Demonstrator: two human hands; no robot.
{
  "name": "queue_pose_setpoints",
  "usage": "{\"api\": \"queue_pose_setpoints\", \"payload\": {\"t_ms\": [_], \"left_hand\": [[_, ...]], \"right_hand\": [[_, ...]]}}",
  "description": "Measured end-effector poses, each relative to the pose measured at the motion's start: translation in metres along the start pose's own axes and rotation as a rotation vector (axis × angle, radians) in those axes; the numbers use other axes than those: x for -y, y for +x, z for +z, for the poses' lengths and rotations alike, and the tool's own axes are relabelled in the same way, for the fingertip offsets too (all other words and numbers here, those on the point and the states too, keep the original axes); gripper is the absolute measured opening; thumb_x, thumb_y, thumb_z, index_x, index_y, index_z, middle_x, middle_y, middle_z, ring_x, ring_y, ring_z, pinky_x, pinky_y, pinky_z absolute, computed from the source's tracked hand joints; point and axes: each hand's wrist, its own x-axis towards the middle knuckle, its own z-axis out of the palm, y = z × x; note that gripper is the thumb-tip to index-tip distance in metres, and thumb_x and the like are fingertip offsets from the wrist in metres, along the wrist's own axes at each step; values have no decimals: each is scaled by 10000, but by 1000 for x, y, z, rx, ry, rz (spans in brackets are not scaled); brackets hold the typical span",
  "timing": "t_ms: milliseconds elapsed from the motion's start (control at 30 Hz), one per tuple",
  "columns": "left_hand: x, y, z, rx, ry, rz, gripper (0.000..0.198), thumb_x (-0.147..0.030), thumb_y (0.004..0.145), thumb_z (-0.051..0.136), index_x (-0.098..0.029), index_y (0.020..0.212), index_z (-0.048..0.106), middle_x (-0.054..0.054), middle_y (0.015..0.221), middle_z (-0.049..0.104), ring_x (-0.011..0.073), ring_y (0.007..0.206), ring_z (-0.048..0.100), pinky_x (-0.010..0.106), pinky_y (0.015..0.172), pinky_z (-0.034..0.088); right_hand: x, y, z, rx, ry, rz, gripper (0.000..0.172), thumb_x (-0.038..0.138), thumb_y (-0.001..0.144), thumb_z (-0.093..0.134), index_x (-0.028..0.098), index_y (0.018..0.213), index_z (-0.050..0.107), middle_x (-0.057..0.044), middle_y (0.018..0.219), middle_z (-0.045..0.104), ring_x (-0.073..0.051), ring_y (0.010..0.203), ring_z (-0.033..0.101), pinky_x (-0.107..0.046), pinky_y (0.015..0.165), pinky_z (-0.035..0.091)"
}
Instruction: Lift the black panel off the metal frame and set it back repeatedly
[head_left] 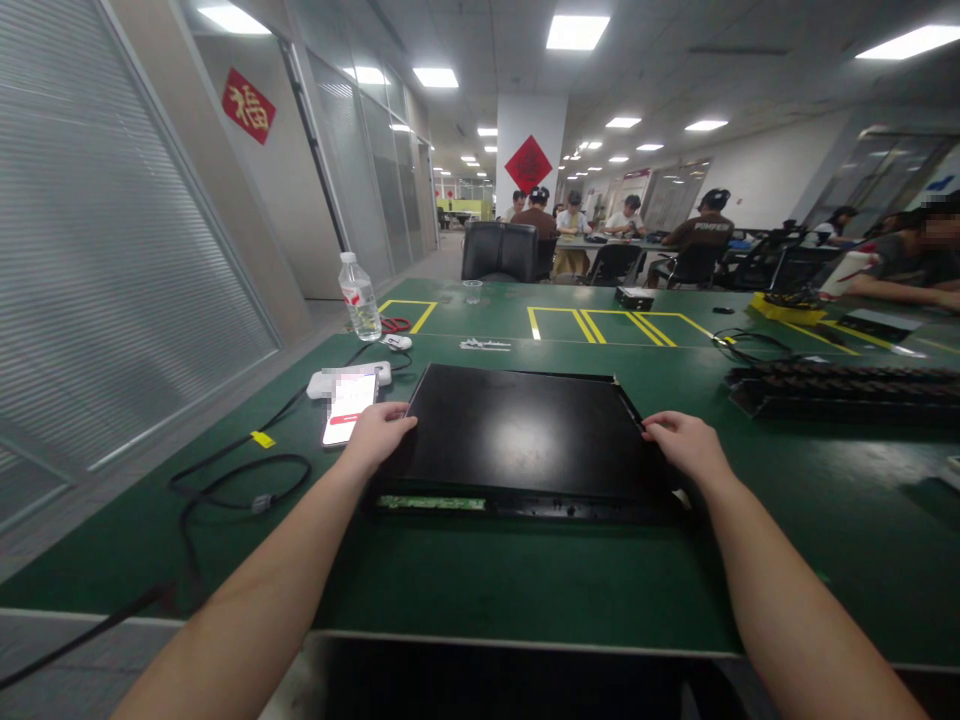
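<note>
A flat black panel lies on a green table. Left hand and right hand grasp its opposite side edges, fingers curled around them.

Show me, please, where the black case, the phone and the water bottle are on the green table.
black case (525,435): head view, middle of its glossy lid.
phone (349,405): head view, its lit screen.
water bottle (359,302): head view, middle of its body.
</note>
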Motion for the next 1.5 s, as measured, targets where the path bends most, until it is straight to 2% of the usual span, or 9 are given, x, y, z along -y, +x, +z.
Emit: {"api": "queue_pose_setpoints", "payload": {"t_ms": [133, 333, 600, 733, 867, 1333, 1400, 1500], "left_hand": [[9, 7, 1, 4, 149, 90, 325, -284, 727, 690, -174, 1008, 813, 89, 956, 805, 298, 919, 731, 343, 797, 553], [20, 15, 4, 16, 302, 153, 273, -287, 738, 661, -160, 928, 810, 112, 1028, 792, 292, 924, 718, 338, 821, 520], [14, 9, 4, 42, 386, 190, 189, -296, 733, 658, -167, 794, 781, 61, 743, 719, 255, 762, 666, 314, 674, 481], [15, 9, 4, 40, 395, 212, 196, -317, 746, 652, -175, 792, 780, 53, 704, 695, 251, 719, 655, 319, 653, 482], [16, 9, 4, 37, 360, 218, 165, -310, 731, 659, -198, 769, 774, 49, 702, 708, 264, 748, 678, 327, 700, 518], [12, 8, 4, 77, 407, 218, 274, -300, 764, 655, -148, 945, 793, 120, 912, 773, 294, 841, 709, 362, 806, 543], [11, 7, 4, 80, 395, 237, 344, -315, 762, 664, -143, 1033, 788, 133, 997, 773, 310, 901, 710, 373, 844, 543], [12, 7, 4, 76, 429, 262, 444, -336, 783, 657, -139, 1170, 749, 157, 1138, 735, 336, 1102, 661, 392, 970, 505]], "right_hand": [[-1, 1, 0, 4, 52, 13, 254, 308, 713, 599, 217, 870, 777, -61, 794, 767, -210, 715, 668, -288, 581, 489], [-7, 4, 1, 30, 204, 58, 288, 344, 719, 606, 195, 908, 766, -85, 818, 776, -187, 633, 653, -242, 446, 437], [-15, 10, 5, 52, 257, 44, 332, 345, 707, 629, 168, 954, 764, -120, 823, 772, -177, 598, 652, -230, 444, 433], [-16, 10, 6, 45, 316, 60, 335, 347, 690, 658, 158, 946, 765, -128, 811, 768, -187, 589, 649, -252, 463, 452], [-17, 11, 6, 47, 349, 54, 342, 366, 679, 692, 154, 937, 763, -135, 793, 764, -184, 553, 630, -263, 459, 451], [-4, 2, 1, 48, 314, 69, 298, 321, 671, 629, 161, 885, 759, -124, 803, 768, -169, 548, 612, -239, 430, 400], [-2, 0, 0, 33, 277, 70, 290, 319, 673, 628, 170, 882, 761, -116, 809, 770, -180, 580, 629, -240, 435, 408], [0, -2, 0, 22, 239, 64, 285, 313, 681, 623, 180, 889, 764, -101, 818, 773, -192, 628, 647, -243, 449, 430]]}}
